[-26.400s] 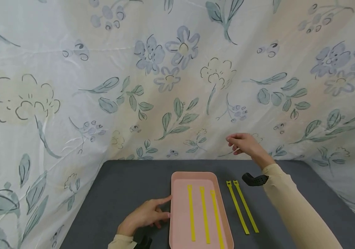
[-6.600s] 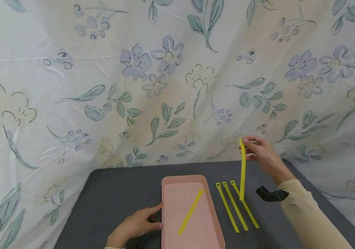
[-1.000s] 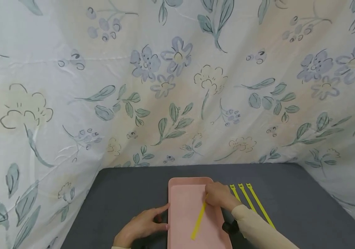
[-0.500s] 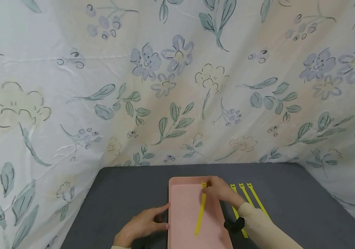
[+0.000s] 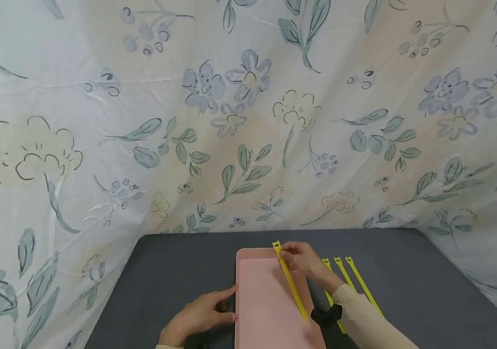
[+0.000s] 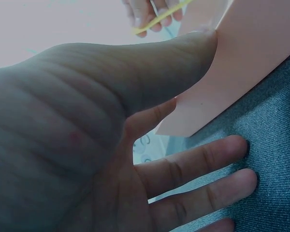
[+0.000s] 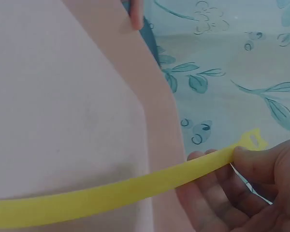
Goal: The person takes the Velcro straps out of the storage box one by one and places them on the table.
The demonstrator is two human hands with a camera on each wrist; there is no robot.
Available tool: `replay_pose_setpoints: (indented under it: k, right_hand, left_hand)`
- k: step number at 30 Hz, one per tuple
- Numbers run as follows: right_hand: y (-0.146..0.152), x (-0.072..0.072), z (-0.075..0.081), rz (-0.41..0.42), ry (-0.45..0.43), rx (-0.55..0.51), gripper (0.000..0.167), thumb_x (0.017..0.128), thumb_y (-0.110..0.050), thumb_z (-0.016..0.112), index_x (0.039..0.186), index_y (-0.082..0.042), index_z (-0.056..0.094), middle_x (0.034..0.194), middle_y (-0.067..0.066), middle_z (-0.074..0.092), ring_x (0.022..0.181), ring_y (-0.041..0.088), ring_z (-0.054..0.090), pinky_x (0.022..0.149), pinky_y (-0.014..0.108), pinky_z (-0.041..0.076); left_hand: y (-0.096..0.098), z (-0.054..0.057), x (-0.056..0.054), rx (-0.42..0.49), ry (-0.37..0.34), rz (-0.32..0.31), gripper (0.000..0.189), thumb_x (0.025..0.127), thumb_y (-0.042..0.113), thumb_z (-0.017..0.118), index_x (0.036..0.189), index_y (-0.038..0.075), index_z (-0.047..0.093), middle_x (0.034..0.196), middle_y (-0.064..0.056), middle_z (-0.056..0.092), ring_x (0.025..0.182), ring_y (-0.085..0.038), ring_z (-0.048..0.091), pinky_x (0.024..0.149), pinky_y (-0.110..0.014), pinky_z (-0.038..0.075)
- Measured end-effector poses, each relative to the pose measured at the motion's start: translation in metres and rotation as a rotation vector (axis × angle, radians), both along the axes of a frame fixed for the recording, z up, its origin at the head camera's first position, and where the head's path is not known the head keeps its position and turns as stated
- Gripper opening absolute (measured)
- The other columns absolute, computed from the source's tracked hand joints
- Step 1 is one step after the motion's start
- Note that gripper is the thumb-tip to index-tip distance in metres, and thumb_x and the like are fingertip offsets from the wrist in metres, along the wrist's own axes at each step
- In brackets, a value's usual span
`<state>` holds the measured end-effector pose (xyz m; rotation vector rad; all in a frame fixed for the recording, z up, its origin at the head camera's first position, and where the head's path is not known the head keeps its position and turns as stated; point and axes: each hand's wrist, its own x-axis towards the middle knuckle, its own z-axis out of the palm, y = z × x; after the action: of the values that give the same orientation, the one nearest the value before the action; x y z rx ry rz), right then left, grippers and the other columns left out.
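My right hand (image 5: pixel 302 259) pinches a yellow cable tie (image 5: pixel 291 285) between thumb and fingers near its slotted head. The tie slants down over the pink tray (image 5: pixel 257 300), its tail hanging toward the tray's right side. In the right wrist view, the thumb presses the tie (image 7: pixel 111 193) close to the notched head, with the fingers behind. My left hand (image 5: pixel 200 312) touches the tray's left rim with fairly straight thumb and index finger. The left wrist view shows the other fingers of that hand (image 6: pixel 193 169) spread down at the dark cloth (image 6: pixel 275 130).
More yellow cable ties (image 5: pixel 364 286) lie side by side on the dark grey table (image 5: pixel 196 261), right of the tray, partly covered by my right forearm. Behind the table hangs a floral cloth (image 5: pixel 248 145).
Earlier, three ties lay in the tray; later, one slanted there while more lay to the right. Now my right hand has lifted that tie and swung its tail rightward. My left hand stays put.
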<state>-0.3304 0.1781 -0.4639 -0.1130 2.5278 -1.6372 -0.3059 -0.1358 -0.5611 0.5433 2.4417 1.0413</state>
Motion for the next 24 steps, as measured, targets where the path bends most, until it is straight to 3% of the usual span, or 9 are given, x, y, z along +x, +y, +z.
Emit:
replay_pose_setpoints:
  k: [6,14,16,21,24]
  right_hand:
    - [0.001,-0.001,0.01,-0.027,-0.001,-0.071,0.021,0.103,-0.011,0.059,0.12,0.0,0.064,0.108,0.024,0.069,0.092,0.037,0.073,0.076,0.043,0.061]
    - [0.003,-0.005,0.035,-0.058,0.01,-0.063,0.022,0.101,-0.015,0.062,0.119,-0.002,0.065,0.104,0.012,0.071,0.082,0.018,0.069,0.072,0.041,0.061]
    - [0.006,-0.006,0.041,-0.065,0.019,-0.072,0.022,0.101,-0.015,0.062,0.119,-0.002,0.065,0.103,0.011,0.071,0.084,0.018,0.068,0.07,0.04,0.061]
    - [0.018,-0.01,0.057,-0.063,0.038,-0.122,0.025,0.103,-0.018,0.061,0.122,-0.003,0.063,0.103,0.003,0.068,0.09,0.017,0.064,0.071,0.039,0.061]
    - [0.028,-0.012,0.069,-0.045,0.064,-0.158,0.029,0.103,-0.021,0.061,0.125,-0.001,0.062,0.102,-0.003,0.067,0.092,0.015,0.064,0.073,0.035,0.06]
  left_hand:
    - [0.001,0.005,0.003,0.006,-0.013,0.009,0.074,0.08,0.062,0.077,0.146,0.053,0.046,0.102,0.008,0.068,0.087,-0.014,0.059,0.07,-0.044,0.048]
    - [-0.002,-0.003,0.0,0.006,0.006,-0.009,0.075,0.078,0.068,0.075,0.145,0.056,0.045,0.101,0.01,0.067,0.084,-0.01,0.058,0.067,-0.039,0.047]
    - [-0.001,0.007,0.005,-0.008,0.018,-0.02,0.076,0.08,0.067,0.074,0.148,0.052,0.044,0.103,0.008,0.067,0.084,-0.011,0.058,0.067,-0.039,0.047]
    - [0.005,0.048,0.026,-0.007,0.019,-0.021,0.077,0.086,0.054,0.076,0.153,0.032,0.047,0.105,-0.002,0.068,0.087,-0.018,0.058,0.07,-0.045,0.048]
    - [0.007,0.06,0.031,-0.063,0.016,-0.011,0.076,0.086,0.058,0.073,0.153,0.035,0.045,0.107,0.002,0.069,0.089,-0.013,0.059,0.074,-0.046,0.048]
